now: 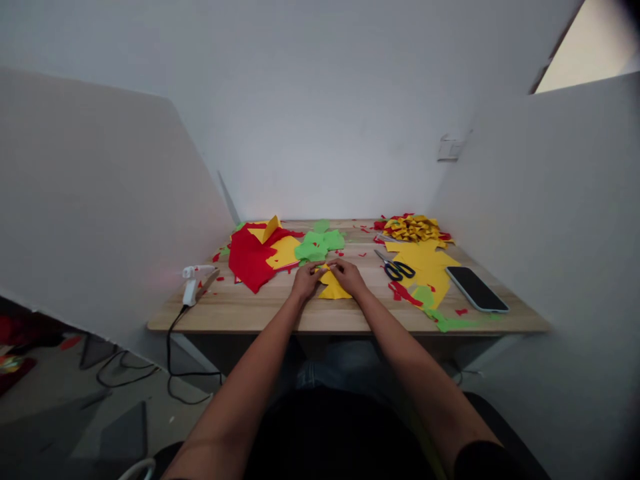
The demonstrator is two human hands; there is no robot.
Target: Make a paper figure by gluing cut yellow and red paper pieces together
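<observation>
A small yellow felt-like piece [334, 288] lies at the middle of the table, near its front edge. My left hand [306, 279] pinches its far left part, and my right hand [349, 276] pinches its far right part; the fingertips of both nearly meet. The piece fans out toward me between my wrists. Just beyond my hands lie bright green pieces [320, 245]. To the right of my right hand rest scissors [395, 268] with dark handles, their blades partly open.
Red sheet [253, 259] and yellow sheets lie at left. A white glue gun [190, 287] with a black cord stands at the table's left edge. At right are a ruffled yellow-and-red pile [413, 228], a cut yellow sheet [425, 263], green scraps and a phone [477, 289]. Partitions flank the table.
</observation>
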